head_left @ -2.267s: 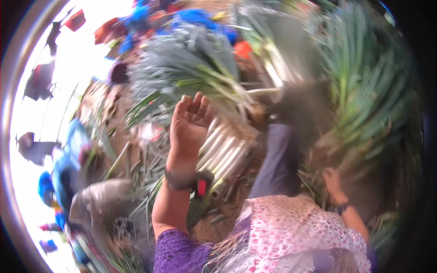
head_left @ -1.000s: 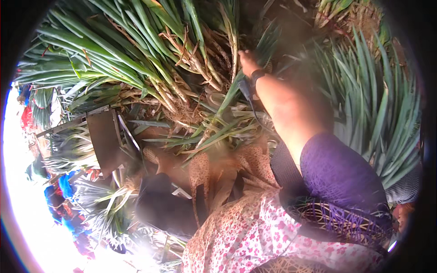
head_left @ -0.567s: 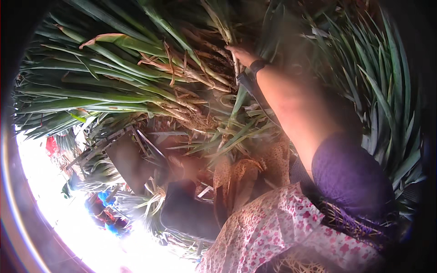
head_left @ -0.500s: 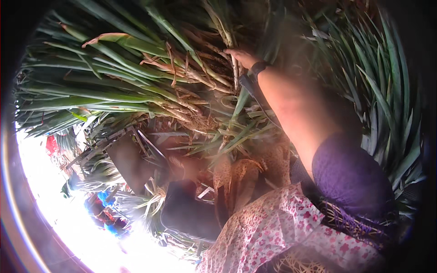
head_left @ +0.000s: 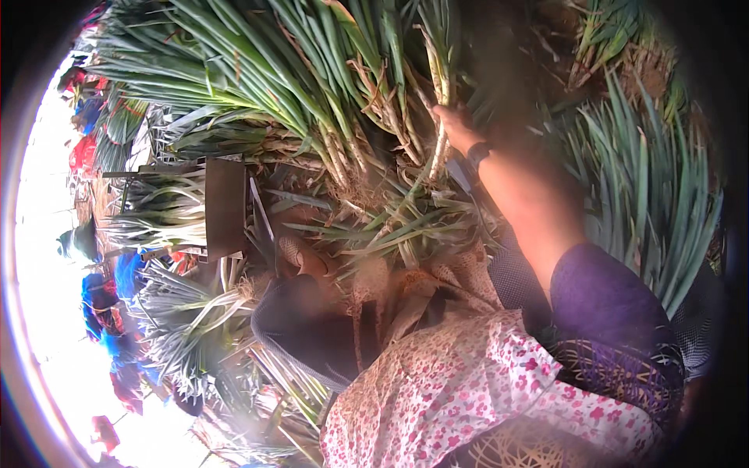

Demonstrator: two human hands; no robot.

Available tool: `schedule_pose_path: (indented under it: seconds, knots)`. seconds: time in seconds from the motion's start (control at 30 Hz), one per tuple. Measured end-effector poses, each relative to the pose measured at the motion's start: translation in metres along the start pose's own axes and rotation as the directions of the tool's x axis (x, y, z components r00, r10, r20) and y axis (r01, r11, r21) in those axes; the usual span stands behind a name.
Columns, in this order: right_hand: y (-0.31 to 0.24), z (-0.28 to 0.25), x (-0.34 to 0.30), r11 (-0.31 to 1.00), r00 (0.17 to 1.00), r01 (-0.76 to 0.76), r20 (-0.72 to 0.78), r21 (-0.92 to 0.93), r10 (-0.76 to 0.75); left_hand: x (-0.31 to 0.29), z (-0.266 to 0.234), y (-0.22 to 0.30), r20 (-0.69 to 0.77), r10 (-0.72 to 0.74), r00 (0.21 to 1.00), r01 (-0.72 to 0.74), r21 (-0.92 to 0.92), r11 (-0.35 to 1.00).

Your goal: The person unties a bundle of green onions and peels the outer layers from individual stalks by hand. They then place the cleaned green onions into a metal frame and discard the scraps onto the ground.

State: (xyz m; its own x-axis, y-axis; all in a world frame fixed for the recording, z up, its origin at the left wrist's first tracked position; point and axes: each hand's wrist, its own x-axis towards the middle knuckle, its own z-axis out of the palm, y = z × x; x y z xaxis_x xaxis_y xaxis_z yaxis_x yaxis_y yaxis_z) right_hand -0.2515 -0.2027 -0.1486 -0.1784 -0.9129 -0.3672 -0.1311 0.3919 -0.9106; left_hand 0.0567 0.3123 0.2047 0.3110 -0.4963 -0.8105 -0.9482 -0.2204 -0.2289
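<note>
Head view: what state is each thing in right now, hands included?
Right hand: raised, grip closed on a stalk in the pile.
Green onion pile: heaped, stalks lying crosswise, roots toward the hand.
Held stalk: upright, white end gripped.
Wristband: on the right wrist.
Left hand: out of view.

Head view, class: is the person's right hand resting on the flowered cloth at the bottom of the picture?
No, the right hand is stretched up among the green onion stalks, gripping pale stems well above the flowered cloth.
</note>
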Motion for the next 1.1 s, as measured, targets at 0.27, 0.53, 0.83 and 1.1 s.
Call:
schedule_pose_path:
  seconds: [0.27,0.53,0.83,1.1]
  knots:
    - [-0.049,-0.019,-0.007,0.953,0.997,-0.001,0.076,0.303,-0.023,-0.046,-0.017,0.021,0.007,0.111,0.994,-0.110,-0.044,0.993]
    - [-0.106,-0.009,-0.081,0.943,0.930,0.288,0.186,0.166,-0.317,-0.072,-0.199,0.078,0.073,0.212,0.975,-0.216,0.058,0.975]
    - [-0.080,-0.012,-0.095,0.903,0.912,0.403,0.151,-0.147,-0.382,0.182,-0.350,0.223,-0.541,0.495,0.679,-0.728,-0.409,0.551]
    - [-0.030,-0.005,-0.064,0.958,0.953,0.268,0.118,0.098,-0.278,0.284,-0.205,0.220,-0.394,0.400,0.828,-0.448,-0.892,0.049]
